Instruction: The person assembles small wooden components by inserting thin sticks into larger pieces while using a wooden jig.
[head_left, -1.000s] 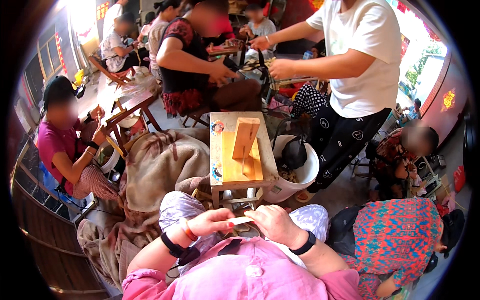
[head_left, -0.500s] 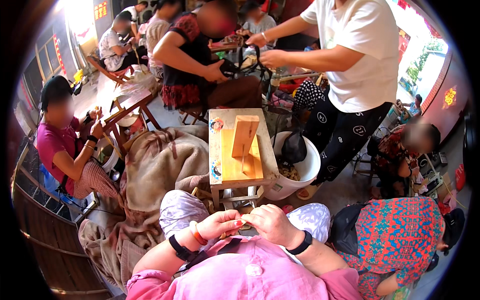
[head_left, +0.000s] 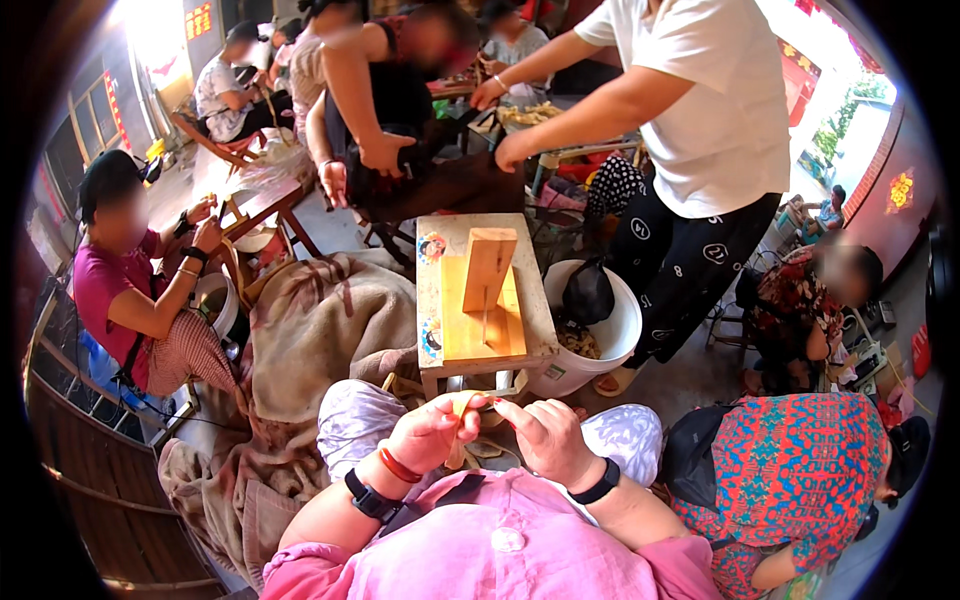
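Tan strip [head_left: 462, 403], long axis lapward, pinched by left hand [head_left: 425, 438], right hand [head_left: 553, 437] grip unclear

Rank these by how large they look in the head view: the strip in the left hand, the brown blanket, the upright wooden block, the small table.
1. Brown blanket
2. Small table
3. Upright wooden block
4. Strip in the left hand, partly hidden by fingers

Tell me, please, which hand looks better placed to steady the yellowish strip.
Probably the left hand: it holds the yellowish strip, while the right hand is close by, its contact unclear.
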